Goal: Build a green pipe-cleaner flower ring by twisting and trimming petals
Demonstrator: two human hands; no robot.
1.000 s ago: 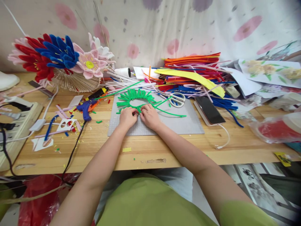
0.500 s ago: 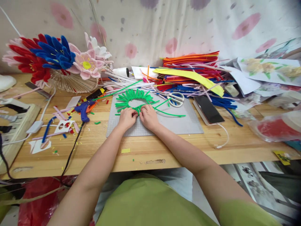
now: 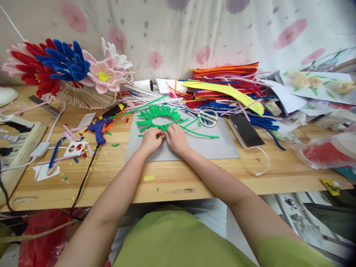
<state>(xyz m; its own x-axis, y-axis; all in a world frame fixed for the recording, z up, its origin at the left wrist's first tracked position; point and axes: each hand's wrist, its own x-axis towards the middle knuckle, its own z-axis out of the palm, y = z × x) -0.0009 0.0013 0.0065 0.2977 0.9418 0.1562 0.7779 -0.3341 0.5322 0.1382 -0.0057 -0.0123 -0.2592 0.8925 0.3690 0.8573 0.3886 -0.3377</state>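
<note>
A ring of looped green pipe cleaner (image 3: 155,114) lies on a grey cutting mat (image 3: 211,146) in the middle of the wooden table. My left hand (image 3: 150,139) and my right hand (image 3: 176,137) sit side by side at the ring's near edge, fingers curled and pinching the green loops. A long green pipe cleaner tail (image 3: 200,134) runs from my right hand to the right across the mat.
White-handled scissors (image 3: 208,117) lie on the mat's far edge. A phone (image 3: 246,129) with a white cable rests to the right. A blue glue gun (image 3: 98,129) and scraps lie left. Coloured pipe cleaner stacks (image 3: 228,79) and pipe cleaner flowers (image 3: 63,65) stand behind.
Both hands have stayed at the near edge of the green ring with only small finger movements. The view has shifted slightly.
</note>
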